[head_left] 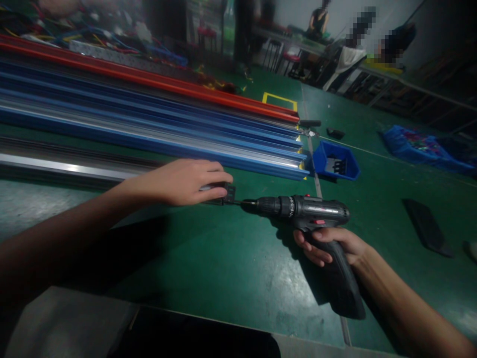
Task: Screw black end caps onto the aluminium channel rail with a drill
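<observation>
Power drill (320, 210), gripped by right fingers (321, 255), is best kept aligned with black fitting (231, 192) clasped by left fingers (218, 177).

drill (322, 209) black, switch (318, 222) red, end piece (229, 192) black, rail (74, 167) silver-grey, long profiles (186, 132) blue, far profile (186, 89) red, worktop (223, 263) green

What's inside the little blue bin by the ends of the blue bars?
Inside the blue bin are small black pieces and something grey. Whatever lies underneath them is covered, so I can't see it.
</observation>
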Demonstrator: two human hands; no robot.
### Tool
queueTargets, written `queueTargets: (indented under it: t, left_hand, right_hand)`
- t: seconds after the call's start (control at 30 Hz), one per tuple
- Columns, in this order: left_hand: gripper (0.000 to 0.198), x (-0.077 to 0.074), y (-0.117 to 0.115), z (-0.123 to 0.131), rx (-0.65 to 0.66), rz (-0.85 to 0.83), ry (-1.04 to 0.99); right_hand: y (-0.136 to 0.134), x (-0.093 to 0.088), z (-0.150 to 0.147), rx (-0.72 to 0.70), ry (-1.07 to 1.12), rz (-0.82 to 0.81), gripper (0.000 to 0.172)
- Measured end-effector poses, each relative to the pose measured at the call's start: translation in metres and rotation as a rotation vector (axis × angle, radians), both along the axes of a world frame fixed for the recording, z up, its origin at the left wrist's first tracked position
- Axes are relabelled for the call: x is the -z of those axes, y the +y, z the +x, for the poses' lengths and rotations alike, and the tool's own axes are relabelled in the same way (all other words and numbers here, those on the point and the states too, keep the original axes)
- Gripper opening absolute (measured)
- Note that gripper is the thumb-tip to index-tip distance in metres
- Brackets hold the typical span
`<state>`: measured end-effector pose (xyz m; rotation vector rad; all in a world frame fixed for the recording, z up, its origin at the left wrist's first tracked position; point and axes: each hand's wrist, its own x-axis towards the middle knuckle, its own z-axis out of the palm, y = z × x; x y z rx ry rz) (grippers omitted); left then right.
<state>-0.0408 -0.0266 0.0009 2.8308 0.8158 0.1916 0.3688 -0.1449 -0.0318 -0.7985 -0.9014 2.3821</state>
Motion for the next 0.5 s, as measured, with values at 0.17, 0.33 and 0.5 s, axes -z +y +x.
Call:
queueTargets:
  t: [0.17,0.33,0.5]
  left_hand:
    - [0.046,0.0002,0.0003,0.0000,-0.004,-0.006,0.000]
    - [0.048,-0.0011,-0.0008,0.0017,-0.010,-0.003,0.008]
    - [0.048,-0.0020,-0.0018,0.0019,-0.027,-0.009,0.016]
  right_hand:
    - [-0.0002,-0.0016,0.0003,0.005,-0.051,0.004,0.028]
    - [-0.0010,-0.0020,-0.0004,0.007,-0.104,0.006,0.029]
    - [-0.0015,-0.0014,-0.0002,0.010,-0.108,0.003,0.029]
